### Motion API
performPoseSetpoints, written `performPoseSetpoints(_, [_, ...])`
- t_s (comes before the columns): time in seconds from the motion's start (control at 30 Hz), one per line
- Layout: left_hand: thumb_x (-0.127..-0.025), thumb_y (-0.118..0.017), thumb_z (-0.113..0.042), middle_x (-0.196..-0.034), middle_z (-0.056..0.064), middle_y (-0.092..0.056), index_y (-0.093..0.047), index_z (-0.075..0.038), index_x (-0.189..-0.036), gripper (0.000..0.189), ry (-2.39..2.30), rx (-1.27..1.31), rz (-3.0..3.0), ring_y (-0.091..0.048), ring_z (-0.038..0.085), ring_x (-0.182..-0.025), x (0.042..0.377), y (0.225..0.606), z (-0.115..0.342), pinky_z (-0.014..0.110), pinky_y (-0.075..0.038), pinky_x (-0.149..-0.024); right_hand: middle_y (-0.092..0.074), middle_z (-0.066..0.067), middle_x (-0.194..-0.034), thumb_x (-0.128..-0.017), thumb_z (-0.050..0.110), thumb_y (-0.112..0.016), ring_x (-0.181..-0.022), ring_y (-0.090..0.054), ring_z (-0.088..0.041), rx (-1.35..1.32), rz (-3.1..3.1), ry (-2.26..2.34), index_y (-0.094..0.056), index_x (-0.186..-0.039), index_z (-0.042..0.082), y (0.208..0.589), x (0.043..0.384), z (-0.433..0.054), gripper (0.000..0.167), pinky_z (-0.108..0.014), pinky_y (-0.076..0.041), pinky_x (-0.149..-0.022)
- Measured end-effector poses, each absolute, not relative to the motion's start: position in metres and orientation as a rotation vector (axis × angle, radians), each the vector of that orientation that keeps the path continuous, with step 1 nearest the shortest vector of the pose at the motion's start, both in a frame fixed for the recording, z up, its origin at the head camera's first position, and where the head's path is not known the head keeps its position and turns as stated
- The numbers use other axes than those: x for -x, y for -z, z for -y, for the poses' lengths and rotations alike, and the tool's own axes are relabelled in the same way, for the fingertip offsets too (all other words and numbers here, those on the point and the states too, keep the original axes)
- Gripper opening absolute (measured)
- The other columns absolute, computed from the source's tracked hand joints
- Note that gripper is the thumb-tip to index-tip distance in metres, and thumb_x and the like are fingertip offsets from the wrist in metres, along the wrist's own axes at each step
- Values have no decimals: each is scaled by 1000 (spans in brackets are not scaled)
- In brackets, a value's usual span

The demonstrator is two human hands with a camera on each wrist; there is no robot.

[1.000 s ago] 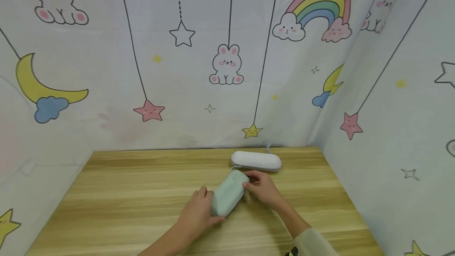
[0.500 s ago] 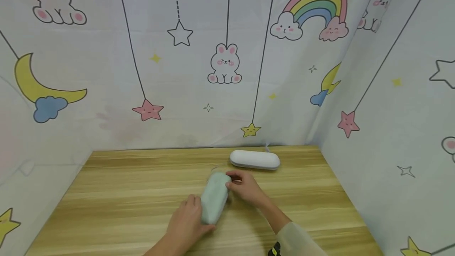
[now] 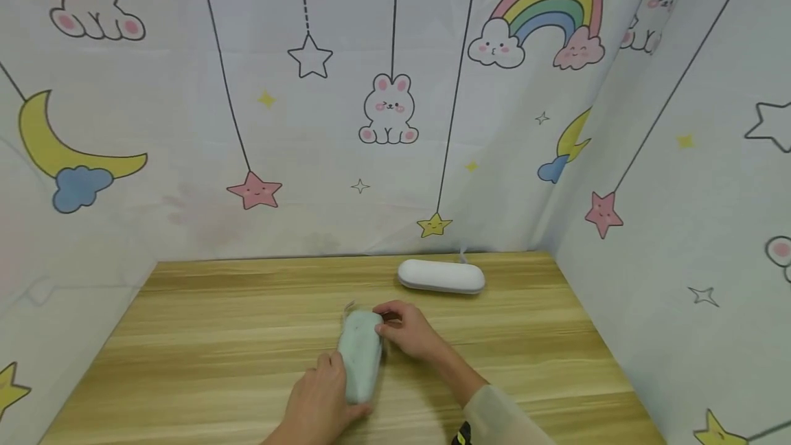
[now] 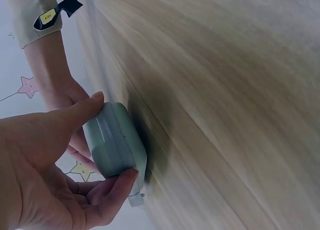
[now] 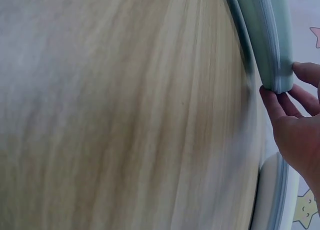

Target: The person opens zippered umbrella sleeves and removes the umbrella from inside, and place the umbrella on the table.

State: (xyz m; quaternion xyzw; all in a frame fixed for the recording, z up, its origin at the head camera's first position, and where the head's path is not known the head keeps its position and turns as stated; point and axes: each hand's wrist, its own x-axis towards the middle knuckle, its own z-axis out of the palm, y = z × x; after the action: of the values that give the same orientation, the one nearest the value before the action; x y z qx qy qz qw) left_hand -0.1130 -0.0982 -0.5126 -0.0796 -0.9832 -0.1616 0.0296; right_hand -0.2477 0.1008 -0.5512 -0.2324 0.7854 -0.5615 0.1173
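Green case has shifted leftward, now well apart from white case beyond right hand. Left hand grips near end, right hand pinches far end.

White cartoon-print curtains around a wood-grain tabletop.

Text: none readable | yellow label on black strap: too small

The head view has soft, even light and is fairly sharp. In the left wrist view, the green zippered case throws a soft shadow on the wooden tabletop. In the right wrist view, the wooden tabletop looks blurred, with pale glare at left.
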Motion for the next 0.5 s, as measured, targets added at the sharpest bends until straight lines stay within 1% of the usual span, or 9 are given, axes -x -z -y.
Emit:
performPoseSetpoints(0.1, [-64,-98,-59,-81,11,-50,-56,6,-101,86,483,210,3062,-55,24,-58,111,511,98,37,-50,-49,-65,-21,-135,-103,4,-67,-125,-62,-37,671,-2277,1646,-64,-135,-7,552,248,-97,34,-45,-52,-108])
performPoseSetpoints(0.33, [-62,-99,-61,-80,10,-49,-56,5,-99,87,463,193,3070,-53,22,-57,111,514,101,36,-48,-49,-65,-20,-134,-103,5,-68,-125,-62,-35,687,-2275,1639,-65,-134,-6,548,248,-90,33,-45,-53,-107])
performPoseSetpoints(0.5, [-61,-99,-61,-80,10,-49,-55,5,-100,88,464,201,3062,-52,21,-57,112,518,102,36,-48,-49,-65,-21,-133,-102,3,-68,-124,-62,-37,685,-2275,1641,-64,-134,-8,553,249,-90,34,-46,-53,-107])
